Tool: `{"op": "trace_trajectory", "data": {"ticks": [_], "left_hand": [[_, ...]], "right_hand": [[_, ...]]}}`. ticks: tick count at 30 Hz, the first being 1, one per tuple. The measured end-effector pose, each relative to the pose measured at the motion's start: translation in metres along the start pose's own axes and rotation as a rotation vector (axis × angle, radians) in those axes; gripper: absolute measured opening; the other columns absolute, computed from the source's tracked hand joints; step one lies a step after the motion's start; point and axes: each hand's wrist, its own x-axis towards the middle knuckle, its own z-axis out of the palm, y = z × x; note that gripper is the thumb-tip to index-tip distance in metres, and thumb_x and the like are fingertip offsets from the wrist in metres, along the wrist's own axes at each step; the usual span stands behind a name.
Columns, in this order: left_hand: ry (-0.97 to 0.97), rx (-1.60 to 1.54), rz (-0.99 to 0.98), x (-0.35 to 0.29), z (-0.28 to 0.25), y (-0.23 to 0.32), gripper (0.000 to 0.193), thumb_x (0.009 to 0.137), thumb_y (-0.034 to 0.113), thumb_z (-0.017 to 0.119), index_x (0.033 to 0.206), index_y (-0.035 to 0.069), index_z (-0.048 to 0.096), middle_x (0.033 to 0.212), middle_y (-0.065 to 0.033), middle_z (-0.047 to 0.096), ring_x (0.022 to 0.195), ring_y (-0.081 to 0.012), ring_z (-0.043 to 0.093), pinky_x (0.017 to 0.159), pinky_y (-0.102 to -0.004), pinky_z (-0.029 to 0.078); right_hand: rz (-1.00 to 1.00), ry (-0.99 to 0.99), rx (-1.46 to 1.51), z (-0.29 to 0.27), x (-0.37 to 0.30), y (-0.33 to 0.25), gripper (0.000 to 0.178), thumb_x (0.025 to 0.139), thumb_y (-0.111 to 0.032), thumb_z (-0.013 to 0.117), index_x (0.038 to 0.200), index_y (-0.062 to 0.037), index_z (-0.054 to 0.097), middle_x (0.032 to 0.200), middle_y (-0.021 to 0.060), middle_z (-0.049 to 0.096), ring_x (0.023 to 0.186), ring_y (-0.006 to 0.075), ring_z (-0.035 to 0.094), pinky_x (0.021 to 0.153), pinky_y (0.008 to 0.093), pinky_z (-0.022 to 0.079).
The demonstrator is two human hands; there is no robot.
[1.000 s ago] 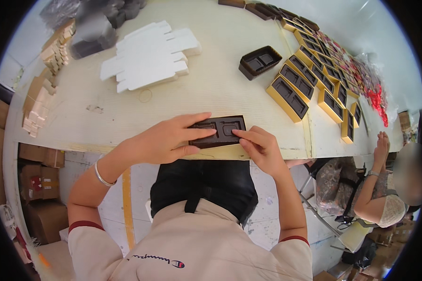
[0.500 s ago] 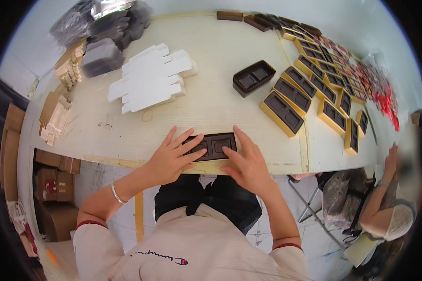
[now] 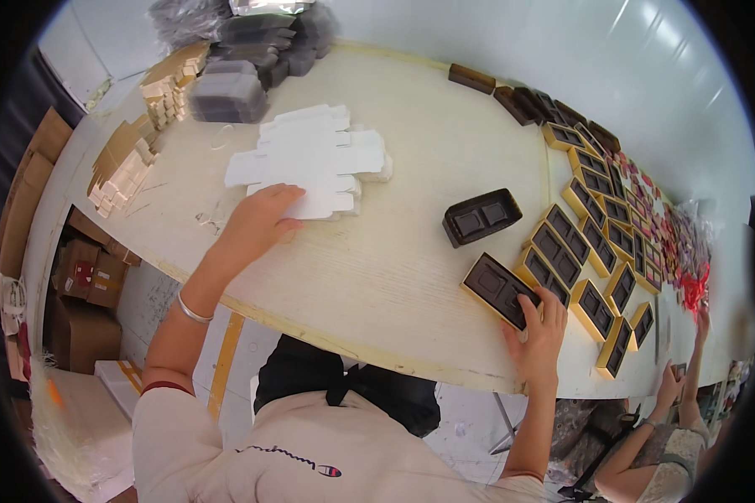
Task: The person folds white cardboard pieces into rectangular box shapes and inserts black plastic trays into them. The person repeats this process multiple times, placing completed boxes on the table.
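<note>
My left hand [image 3: 258, 220] lies on the near edge of a stack of flat white die-cut box blanks [image 3: 315, 159], fingers on the top sheet. My right hand [image 3: 538, 329] rests its fingertips on the near corner of a gold-rimmed box with a dark brown insert tray [image 3: 498, 289], set at the near end of a row of like boxes [image 3: 591, 235]. A loose stack of dark brown trays [image 3: 481, 216] sits on the table between my two hands.
Cream table [image 3: 377, 277] with its edge toward me. Grey tray stacks [image 3: 235, 80] and tan cardboard pieces [image 3: 134, 151] lie far left. Red items [image 3: 692, 285] sit far right. Another person's hands [image 3: 679, 381] work at the right. Cardboard cartons [image 3: 84, 277] stand under the table.
Both hands left the tray at the table's front edge. The filled box went right into the row with my right hand; my left hand reached out to the white blanks.
</note>
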Motion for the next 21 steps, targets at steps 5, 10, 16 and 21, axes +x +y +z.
{"op": "trace_trajectory", "data": {"ticks": [5, 10, 16, 21], "left_hand": [[0.201, -0.020, 0.069, 0.006, -0.005, -0.010, 0.020, 0.080, 0.003, 0.068, 0.100, 0.000, 0.069, 0.100, -0.0174, 0.070, 0.091, -0.0317, 0.067, 0.081, -0.0343, 0.053], [0.353, -0.044, 0.095, -0.007, -0.009, -0.021, 0.013, 0.078, 0.004, 0.071, 0.090, 0.000, 0.069, 0.085, -0.0139, 0.070, 0.075, -0.0304, 0.067, 0.066, -0.0331, 0.053], [0.361, -0.198, 0.169, -0.008, -0.021, -0.012, 0.013, 0.079, -0.001, 0.068, 0.092, 0.000, 0.069, 0.089, -0.0144, 0.070, 0.078, -0.0275, 0.067, 0.067, -0.0328, 0.053], [0.729, 0.130, 0.419, -0.021, -0.060, 0.026, 0.017, 0.081, -0.004, 0.063, 0.096, -0.002, 0.069, 0.100, -0.0149, 0.070, 0.090, -0.0326, 0.068, 0.076, -0.0342, 0.055]], "right_hand": [[0.017, 0.038, 0.078, 0.015, 0.009, -0.004, 0.048, 0.067, -0.018, 0.077, 0.109, -0.0036, 0.061, 0.117, 0.0192, 0.053, 0.108, 0.0393, 0.051, 0.093, 0.0470, 0.040], [0.222, 0.154, 0.195, 0.011, 0.002, -0.030, 0.047, 0.069, -0.020, 0.079, 0.109, -0.0033, 0.062, 0.114, 0.0189, 0.055, 0.103, 0.0375, 0.053, 0.089, 0.0446, 0.043], [0.291, 0.400, -0.230, -0.019, 0.054, 0.064, 0.050, 0.078, -0.024, 0.076, 0.121, -0.0056, 0.058, 0.124, 0.0223, 0.052, 0.111, 0.0413, 0.052, 0.093, 0.0456, 0.043], [0.103, 0.409, 0.063, -0.031, 0.086, -0.012, 0.060, 0.075, -0.024, 0.079, 0.127, -0.0062, 0.055, 0.130, 0.0205, 0.052, 0.118, 0.0407, 0.050, 0.096, 0.0461, 0.044]]}}
